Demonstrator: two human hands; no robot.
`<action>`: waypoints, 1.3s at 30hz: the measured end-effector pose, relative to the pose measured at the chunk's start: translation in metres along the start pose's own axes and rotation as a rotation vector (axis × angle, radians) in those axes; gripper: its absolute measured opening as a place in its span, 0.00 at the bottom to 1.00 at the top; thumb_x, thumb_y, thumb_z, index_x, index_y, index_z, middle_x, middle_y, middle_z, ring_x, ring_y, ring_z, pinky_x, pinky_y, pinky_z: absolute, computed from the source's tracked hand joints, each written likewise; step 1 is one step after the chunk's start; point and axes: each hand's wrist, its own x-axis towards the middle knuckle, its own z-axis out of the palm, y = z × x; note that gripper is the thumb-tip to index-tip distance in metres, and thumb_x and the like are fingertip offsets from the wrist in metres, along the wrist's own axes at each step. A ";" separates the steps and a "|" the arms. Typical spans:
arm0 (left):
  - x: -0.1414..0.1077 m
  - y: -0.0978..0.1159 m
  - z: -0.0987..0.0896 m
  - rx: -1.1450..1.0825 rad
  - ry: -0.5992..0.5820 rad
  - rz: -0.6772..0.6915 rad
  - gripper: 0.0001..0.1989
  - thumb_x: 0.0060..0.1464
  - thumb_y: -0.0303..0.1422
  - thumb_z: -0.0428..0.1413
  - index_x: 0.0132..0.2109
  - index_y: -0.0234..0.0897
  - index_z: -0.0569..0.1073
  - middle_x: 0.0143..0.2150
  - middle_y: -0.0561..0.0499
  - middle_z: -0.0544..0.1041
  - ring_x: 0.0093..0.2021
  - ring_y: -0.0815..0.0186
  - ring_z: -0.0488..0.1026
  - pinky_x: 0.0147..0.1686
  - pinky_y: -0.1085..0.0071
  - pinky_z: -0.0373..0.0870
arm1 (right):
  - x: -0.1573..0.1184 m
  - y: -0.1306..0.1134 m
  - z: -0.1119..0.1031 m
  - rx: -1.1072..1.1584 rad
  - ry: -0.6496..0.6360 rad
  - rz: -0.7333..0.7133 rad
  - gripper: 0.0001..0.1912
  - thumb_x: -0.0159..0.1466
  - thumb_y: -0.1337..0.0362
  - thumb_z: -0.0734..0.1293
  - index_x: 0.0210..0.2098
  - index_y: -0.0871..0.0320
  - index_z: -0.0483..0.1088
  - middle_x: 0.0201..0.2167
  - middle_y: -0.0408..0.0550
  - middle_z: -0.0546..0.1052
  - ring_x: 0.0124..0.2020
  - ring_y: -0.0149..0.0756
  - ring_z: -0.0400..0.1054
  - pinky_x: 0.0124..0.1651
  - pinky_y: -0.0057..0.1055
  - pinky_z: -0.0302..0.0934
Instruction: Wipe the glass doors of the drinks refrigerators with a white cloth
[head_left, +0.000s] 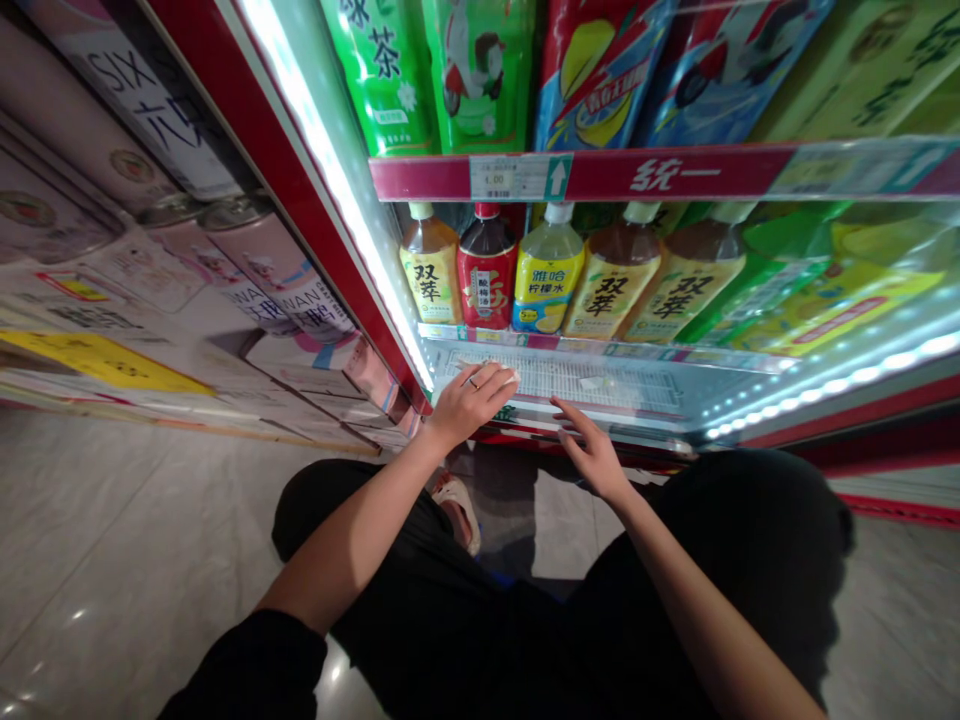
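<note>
My left hand (471,405), with a ring on one finger, rests on the white wire rack (577,380) at the bottom of a lit drinks cooler. My right hand (592,455) is just below that rack, its fingertips near the cooler's lower front edge. Neither hand holds anything. Above the rack stands a row of bottled drinks, including a yellow-labelled tea bottle (429,270), a red-labelled bottle (487,275) and a lemon water bottle (547,278). Green and blue drink packs (480,70) fill the shelf above, behind a red price strip (660,172).
The cooler's red frame (300,170) runs along its left side, next to stacked printed cartons (187,290) showing drink cans. A grey tiled floor (112,540) lies below. My black-clothed legs (750,530) and a sandal (457,510) show beneath my arms.
</note>
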 end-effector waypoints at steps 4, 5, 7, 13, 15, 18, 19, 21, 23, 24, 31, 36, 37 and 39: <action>-0.004 -0.007 -0.007 0.003 0.071 -0.125 0.17 0.71 0.25 0.56 0.62 0.44 0.77 0.59 0.50 0.84 0.64 0.61 0.78 0.62 0.60 0.75 | 0.000 -0.002 -0.003 -0.005 -0.012 -0.008 0.28 0.74 0.55 0.63 0.73 0.42 0.66 0.72 0.49 0.72 0.66 0.52 0.74 0.63 0.55 0.75; -0.005 -0.008 -0.008 0.005 0.099 -0.166 0.17 0.71 0.25 0.56 0.62 0.45 0.77 0.59 0.50 0.84 0.64 0.60 0.77 0.62 0.60 0.75 | -0.001 -0.002 -0.004 -0.005 -0.010 -0.007 0.28 0.74 0.55 0.63 0.73 0.42 0.67 0.72 0.49 0.71 0.67 0.52 0.73 0.63 0.55 0.75; -0.008 -0.008 -0.007 0.003 0.114 -0.217 0.16 0.71 0.24 0.56 0.60 0.44 0.78 0.58 0.49 0.84 0.63 0.60 0.78 0.62 0.60 0.75 | -0.001 -0.001 -0.004 -0.002 -0.001 -0.003 0.28 0.74 0.56 0.62 0.72 0.42 0.67 0.72 0.49 0.71 0.69 0.53 0.71 0.65 0.56 0.74; -0.014 -0.005 0.000 -0.036 -0.036 -0.030 0.11 0.71 0.25 0.56 0.54 0.41 0.80 0.55 0.49 0.85 0.59 0.60 0.80 0.58 0.62 0.77 | 0.003 -0.010 0.004 -0.037 0.015 0.001 0.29 0.72 0.57 0.63 0.71 0.40 0.68 0.71 0.46 0.72 0.71 0.52 0.68 0.70 0.59 0.68; -0.016 -0.009 -0.004 -0.042 -0.028 -0.048 0.13 0.71 0.25 0.56 0.56 0.42 0.80 0.56 0.49 0.85 0.60 0.60 0.80 0.59 0.61 0.77 | 0.005 -0.017 0.008 -0.062 0.037 0.003 0.29 0.71 0.58 0.63 0.71 0.39 0.69 0.70 0.45 0.73 0.72 0.52 0.67 0.73 0.60 0.64; -0.019 -0.016 -0.012 -0.037 0.038 -0.196 0.17 0.71 0.24 0.55 0.60 0.44 0.79 0.58 0.47 0.84 0.62 0.59 0.79 0.60 0.59 0.76 | 0.007 -0.027 0.016 -0.055 0.080 0.044 0.30 0.70 0.58 0.64 0.71 0.38 0.69 0.70 0.45 0.74 0.72 0.52 0.67 0.74 0.60 0.63; -0.020 -0.018 -0.013 -0.031 0.064 -0.239 0.18 0.71 0.23 0.55 0.60 0.45 0.79 0.58 0.47 0.84 0.62 0.59 0.79 0.60 0.59 0.76 | 0.008 -0.030 0.019 -0.039 0.096 0.064 0.30 0.70 0.58 0.64 0.71 0.39 0.68 0.70 0.45 0.74 0.72 0.52 0.67 0.73 0.60 0.64; -0.021 -0.019 -0.014 -0.028 0.092 -0.281 0.17 0.71 0.23 0.55 0.59 0.45 0.80 0.57 0.46 0.84 0.61 0.58 0.79 0.60 0.60 0.76 | 0.011 -0.036 0.028 -0.001 0.133 0.095 0.30 0.71 0.58 0.63 0.72 0.41 0.68 0.70 0.46 0.74 0.72 0.52 0.67 0.71 0.59 0.67; -0.022 -0.018 -0.012 -0.027 0.080 -0.264 0.15 0.70 0.24 0.56 0.57 0.44 0.81 0.56 0.46 0.85 0.60 0.58 0.80 0.59 0.60 0.76 | 0.015 -0.044 0.038 0.029 0.157 0.105 0.30 0.71 0.57 0.63 0.72 0.43 0.67 0.70 0.49 0.74 0.71 0.52 0.68 0.71 0.59 0.66; -0.022 -0.018 -0.011 -0.022 0.065 -0.243 0.15 0.70 0.24 0.56 0.57 0.43 0.81 0.55 0.47 0.85 0.59 0.58 0.80 0.58 0.60 0.76 | 0.018 -0.048 0.043 0.042 0.160 0.106 0.30 0.71 0.57 0.62 0.72 0.44 0.67 0.70 0.50 0.74 0.71 0.53 0.68 0.72 0.59 0.64; -0.019 -0.028 -0.024 0.009 0.121 -0.261 0.17 0.70 0.22 0.55 0.57 0.43 0.81 0.56 0.46 0.85 0.60 0.57 0.79 0.59 0.59 0.75 | 0.032 -0.070 0.071 0.084 0.139 0.101 0.31 0.71 0.55 0.62 0.73 0.46 0.67 0.71 0.50 0.73 0.73 0.53 0.66 0.75 0.58 0.59; -0.021 -0.030 -0.027 -0.023 0.127 -0.377 0.17 0.69 0.22 0.54 0.55 0.43 0.82 0.54 0.45 0.84 0.59 0.57 0.79 0.59 0.59 0.75 | 0.024 -0.062 0.077 0.112 0.162 0.131 0.30 0.71 0.54 0.64 0.72 0.43 0.68 0.72 0.48 0.72 0.73 0.53 0.66 0.74 0.59 0.62; -0.022 -0.029 -0.026 -0.024 0.106 -0.355 0.17 0.69 0.22 0.54 0.55 0.43 0.82 0.54 0.45 0.85 0.58 0.57 0.79 0.58 0.59 0.76 | 0.022 -0.058 0.077 0.117 0.169 0.144 0.30 0.71 0.54 0.63 0.72 0.43 0.67 0.72 0.48 0.72 0.73 0.53 0.66 0.74 0.60 0.62; -0.025 -0.030 -0.023 -0.028 0.059 -0.292 0.17 0.69 0.22 0.55 0.55 0.43 0.82 0.55 0.46 0.85 0.58 0.56 0.80 0.57 0.59 0.77 | 0.018 -0.051 0.077 0.122 0.192 0.163 0.31 0.71 0.54 0.63 0.73 0.43 0.67 0.73 0.48 0.71 0.73 0.53 0.66 0.74 0.61 0.61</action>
